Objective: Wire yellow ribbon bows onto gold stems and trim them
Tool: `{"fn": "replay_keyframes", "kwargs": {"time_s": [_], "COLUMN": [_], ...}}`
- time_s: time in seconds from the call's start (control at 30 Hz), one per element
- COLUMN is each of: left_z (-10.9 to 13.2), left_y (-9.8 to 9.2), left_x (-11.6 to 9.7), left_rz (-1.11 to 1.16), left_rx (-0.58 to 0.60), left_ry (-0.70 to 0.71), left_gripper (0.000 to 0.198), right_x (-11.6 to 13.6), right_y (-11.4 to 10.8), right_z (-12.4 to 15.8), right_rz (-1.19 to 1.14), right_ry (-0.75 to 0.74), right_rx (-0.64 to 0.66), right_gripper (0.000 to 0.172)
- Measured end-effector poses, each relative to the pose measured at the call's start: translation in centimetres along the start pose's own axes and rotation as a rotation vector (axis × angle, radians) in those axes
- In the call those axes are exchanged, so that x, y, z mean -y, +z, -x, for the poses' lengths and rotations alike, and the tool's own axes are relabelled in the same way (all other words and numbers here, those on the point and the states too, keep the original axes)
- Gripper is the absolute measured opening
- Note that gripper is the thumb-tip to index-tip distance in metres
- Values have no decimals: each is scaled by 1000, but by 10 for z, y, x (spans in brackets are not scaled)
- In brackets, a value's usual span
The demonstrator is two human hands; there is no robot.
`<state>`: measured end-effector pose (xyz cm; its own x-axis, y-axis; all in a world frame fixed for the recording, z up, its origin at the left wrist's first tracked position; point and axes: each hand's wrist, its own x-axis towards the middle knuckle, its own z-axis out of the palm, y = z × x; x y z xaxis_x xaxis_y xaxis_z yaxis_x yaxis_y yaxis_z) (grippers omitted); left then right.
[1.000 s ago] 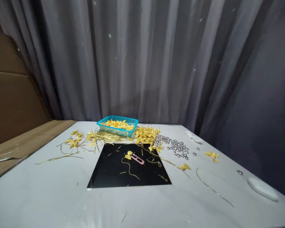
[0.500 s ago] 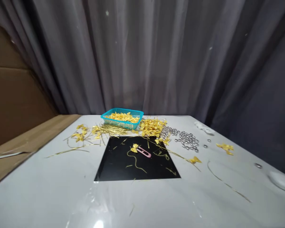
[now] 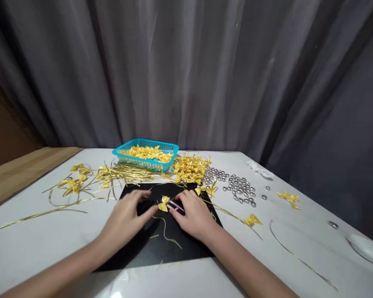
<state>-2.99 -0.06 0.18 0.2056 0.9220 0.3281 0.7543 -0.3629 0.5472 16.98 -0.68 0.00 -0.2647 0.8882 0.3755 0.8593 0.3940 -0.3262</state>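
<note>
One yellow bow [image 3: 164,203] lies lower-centre by the spread left hand [image 3: 127,213]; I can't tell if the right hand [image 3: 195,215] grips the pink clip [image 3: 178,205].

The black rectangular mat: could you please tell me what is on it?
A yellow ribbon bow, narrow pink clip and thin gold strands show there. The left hand and right hand cover parts of it, so anything beneath cannot be seen.
</note>
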Motion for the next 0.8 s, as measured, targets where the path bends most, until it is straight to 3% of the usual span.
{"fn": "replay_keyframes", "kwargs": {"time_s": [0.2,0.33,0.5,0.6,0.73,0.8], "left_z": [-13,-10,-2,-1,-1,1], "left_y": [23,22,18,14,12,13], "left_x": [14,13,5,1,-7,-11], "left_rz": [-44,94,190,281,478,557], "left_rx": [139,148,93,94,125,143], "left_ry": [82,178,394,355,162,109], "left_gripper": [18,17,13,13,12,13], "right_x": [-2,-1,-1,-3,0,5], "right_y": [16,14,11,7,3,4], "right_z": [-3,-2,-2,-2,1,3], "right_rz": [-20,-103,-227,-305,-452,-543], "right_ry": [47,-136,-361,-323,-229,-203], "right_rx": [16,-40,-64,-79,-43,-34], "right_gripper": [21,41,17,15,11,20]}}
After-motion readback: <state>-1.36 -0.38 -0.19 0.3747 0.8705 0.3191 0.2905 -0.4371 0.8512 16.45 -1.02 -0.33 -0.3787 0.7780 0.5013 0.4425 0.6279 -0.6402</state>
